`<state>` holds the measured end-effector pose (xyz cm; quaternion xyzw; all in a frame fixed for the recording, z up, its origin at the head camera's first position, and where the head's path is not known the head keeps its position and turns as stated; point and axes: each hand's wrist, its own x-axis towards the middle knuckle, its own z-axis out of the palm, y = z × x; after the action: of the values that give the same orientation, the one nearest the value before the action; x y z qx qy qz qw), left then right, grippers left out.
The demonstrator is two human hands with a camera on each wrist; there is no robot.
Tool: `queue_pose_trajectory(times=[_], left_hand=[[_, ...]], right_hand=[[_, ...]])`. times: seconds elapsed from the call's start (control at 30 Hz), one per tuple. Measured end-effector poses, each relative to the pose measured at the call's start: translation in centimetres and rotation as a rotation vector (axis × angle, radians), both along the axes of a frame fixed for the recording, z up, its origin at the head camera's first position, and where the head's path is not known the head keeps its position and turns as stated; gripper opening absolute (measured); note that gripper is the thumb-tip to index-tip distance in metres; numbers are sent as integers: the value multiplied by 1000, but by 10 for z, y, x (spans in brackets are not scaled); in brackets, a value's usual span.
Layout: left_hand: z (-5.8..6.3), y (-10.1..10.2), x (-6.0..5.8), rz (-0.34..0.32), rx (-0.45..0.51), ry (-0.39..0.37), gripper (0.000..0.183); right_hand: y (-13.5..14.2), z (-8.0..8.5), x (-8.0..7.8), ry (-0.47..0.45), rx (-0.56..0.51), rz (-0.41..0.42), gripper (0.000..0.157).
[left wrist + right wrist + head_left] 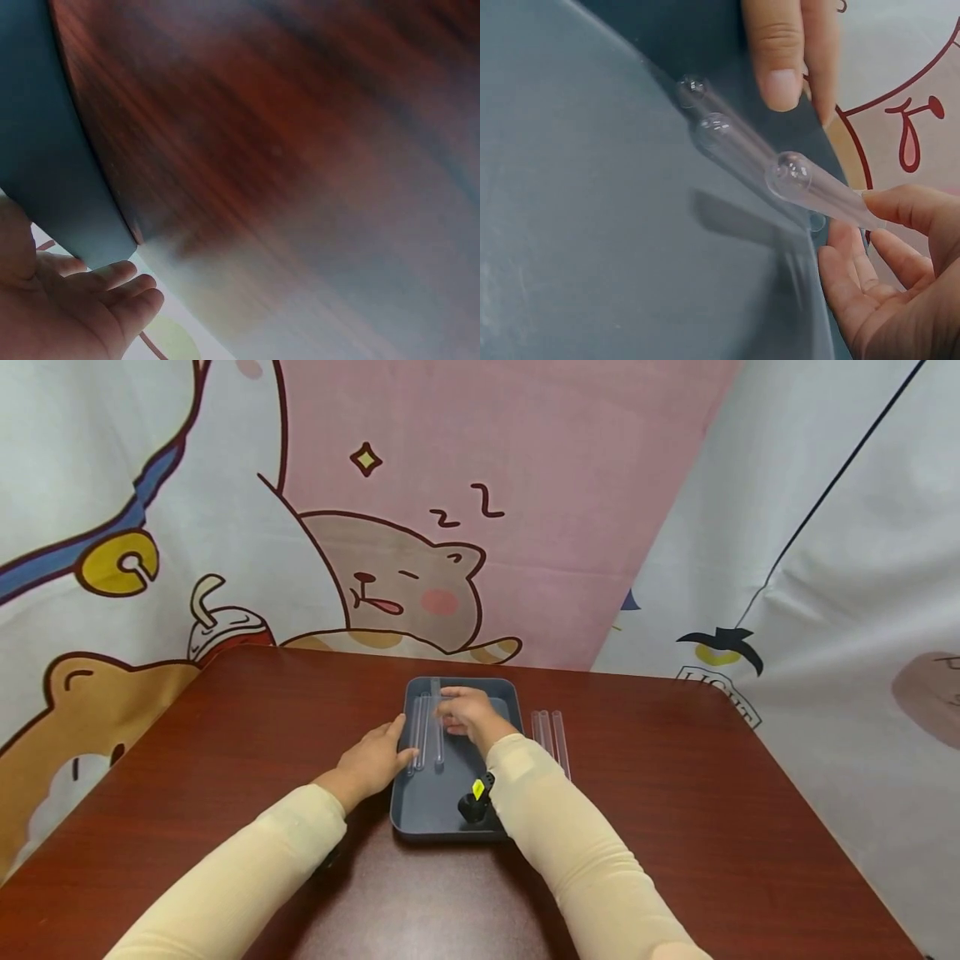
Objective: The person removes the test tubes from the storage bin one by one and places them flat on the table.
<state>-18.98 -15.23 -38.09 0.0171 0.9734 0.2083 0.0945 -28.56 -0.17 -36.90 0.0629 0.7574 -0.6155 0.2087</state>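
Over the grey tray [442, 814], my right hand [467, 710] pinches a clear test tube [438, 739] between thumb and fingertips. In the right wrist view, the rounded end of that tube [791, 176] points away from the right hand [900, 292], above the tray floor. Two more clear tubes [416, 739] lie side by side along the tray's left wall; their rounded ends [718, 127] show beside the held one. My left hand [372, 760] rests at the tray's left rim with its fingers extended, and its fingers [780, 52] reach over the edge near the tubes.
Several clear tubes [559, 735] lie on the brown table [675, 777] just right of the tray, partly hidden by the right sleeve [570, 827]. A black wrist camera [474, 808] hangs over the tray's near part. A printed cloth [555, 527] hangs behind the table's far edge.
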Motion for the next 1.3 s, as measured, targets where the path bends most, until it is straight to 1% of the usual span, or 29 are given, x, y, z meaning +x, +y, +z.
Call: queue_pose_trajectory(times=[0.37, 0.63, 0.97, 1.3], left_hand=[[-2, -2, -1, -8, 16, 21, 73], [-3, -3, -1, -5, 15, 9, 73], [-2, -3, 0, -15, 7, 15, 72], [-1, -2, 1, -23, 5, 17, 71]], right_hand=[[6, 9, 3, 27, -12, -13, 49], [15, 18, 6, 47, -20, -7, 49], [32, 22, 8, 69, -38, -11, 51], [51, 28, 13, 111, -19, -34, 50]])
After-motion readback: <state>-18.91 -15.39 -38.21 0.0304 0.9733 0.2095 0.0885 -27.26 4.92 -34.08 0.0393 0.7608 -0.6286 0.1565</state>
